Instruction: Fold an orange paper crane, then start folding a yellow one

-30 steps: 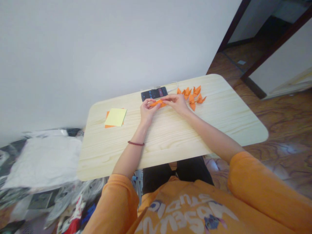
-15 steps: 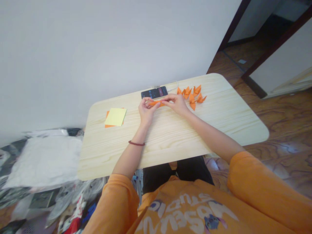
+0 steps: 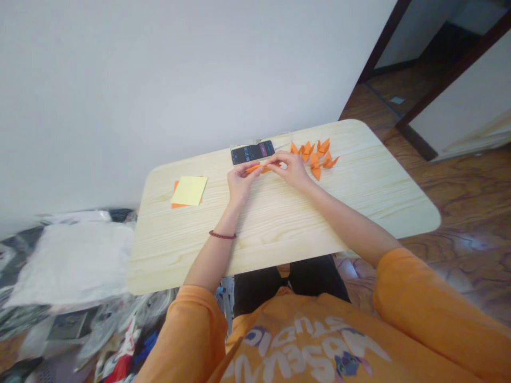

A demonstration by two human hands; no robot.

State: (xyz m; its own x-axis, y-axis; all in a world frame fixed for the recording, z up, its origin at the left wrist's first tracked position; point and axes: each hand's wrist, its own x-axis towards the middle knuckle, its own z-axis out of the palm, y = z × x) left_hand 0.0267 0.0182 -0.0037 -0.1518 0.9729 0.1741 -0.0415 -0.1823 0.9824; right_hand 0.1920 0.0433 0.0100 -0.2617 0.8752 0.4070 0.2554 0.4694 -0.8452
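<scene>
Two hands are being held close together above the surface (image 3: 359, 207). A narrow strip of orange paper (image 3: 255, 168) is being pinched between the nearly closed left hand (image 3: 239, 183) and right hand (image 3: 293, 170); being light, soft and easily creased, it is best taken by its edges. Folded paper birds (image 3: 317, 157) are being left just beside the right hand. No writing is being made out on the phone (image 3: 252, 152), while the upside-down lettering on the shirt (image 3: 303, 346) is being read only as "studio".
</scene>
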